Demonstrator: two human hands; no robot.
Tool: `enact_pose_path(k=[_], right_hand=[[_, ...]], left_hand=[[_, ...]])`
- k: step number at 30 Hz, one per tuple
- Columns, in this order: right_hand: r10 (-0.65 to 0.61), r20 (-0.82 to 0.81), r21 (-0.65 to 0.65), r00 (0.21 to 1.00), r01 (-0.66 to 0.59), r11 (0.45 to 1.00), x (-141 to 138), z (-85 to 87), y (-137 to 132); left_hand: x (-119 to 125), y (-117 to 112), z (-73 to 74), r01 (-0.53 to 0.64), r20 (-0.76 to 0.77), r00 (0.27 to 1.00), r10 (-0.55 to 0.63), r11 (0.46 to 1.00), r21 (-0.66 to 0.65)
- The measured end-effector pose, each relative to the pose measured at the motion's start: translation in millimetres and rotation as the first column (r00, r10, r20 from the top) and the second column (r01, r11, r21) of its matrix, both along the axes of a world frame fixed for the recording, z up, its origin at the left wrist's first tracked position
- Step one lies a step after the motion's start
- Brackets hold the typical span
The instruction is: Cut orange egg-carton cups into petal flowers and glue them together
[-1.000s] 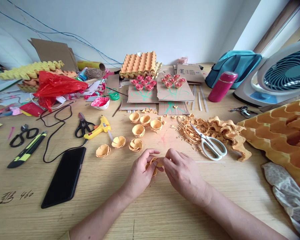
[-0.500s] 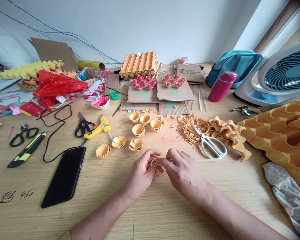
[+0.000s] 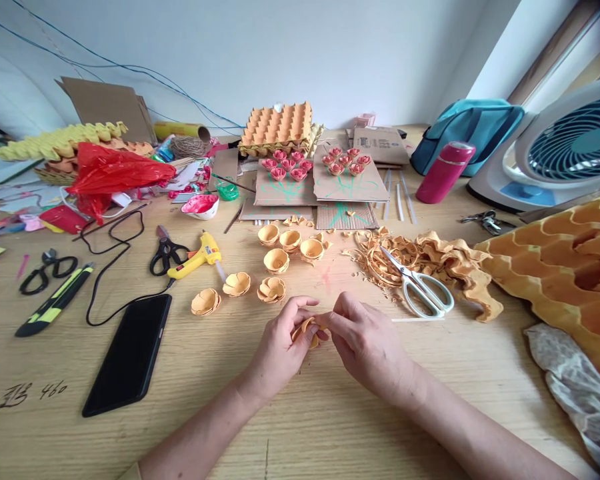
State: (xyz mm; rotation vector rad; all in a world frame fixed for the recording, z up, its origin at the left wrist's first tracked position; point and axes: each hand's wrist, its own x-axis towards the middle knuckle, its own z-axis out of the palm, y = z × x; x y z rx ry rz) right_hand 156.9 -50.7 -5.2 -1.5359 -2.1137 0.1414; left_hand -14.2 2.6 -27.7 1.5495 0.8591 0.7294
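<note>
My left hand (image 3: 280, 343) and my right hand (image 3: 365, 343) meet near the table's front middle. Both pinch a small orange egg-carton cup (image 3: 307, 330) cut into petals; most of it is hidden by my fingers. Just behind my hands lie three finished petal cups (image 3: 273, 289) in a row, with several uncut round cups (image 3: 290, 241) further back. White-handled scissors (image 3: 420, 287) rest to the right on a heap of orange carton scraps (image 3: 430, 253).
A black phone (image 3: 130, 353), a yellow glue gun (image 3: 195, 257), black scissors (image 3: 165, 250) and a utility knife (image 3: 55, 300) lie left. Cardboard sheets with pink flowers (image 3: 290, 167) sit at the back, before an egg tray (image 3: 280, 127). A fan (image 3: 565, 147), a magenta bottle (image 3: 445, 172) and a large orange tray (image 3: 565, 260) stand right.
My right-hand fingers have shifted slightly left and up onto the cup, working its petals. Everything else on the table is as before.
</note>
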Motion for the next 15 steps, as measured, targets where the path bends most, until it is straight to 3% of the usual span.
enact_pose_path(k=[7,15], right_hand=[[0.042,0.203,0.153,0.978,-0.074,0.985,0.0,2.3,-1.5],[-0.010,-0.056,0.001,0.998,0.010,1.000,-1.1,-2.7,1.6]], left_hand=[[1.2,-0.3,2.2,-0.006,0.045,0.999,0.007,1.000,-0.022],[-0.5,1.8,-3.0,-0.064,0.022,0.998,0.064,0.998,0.023]])
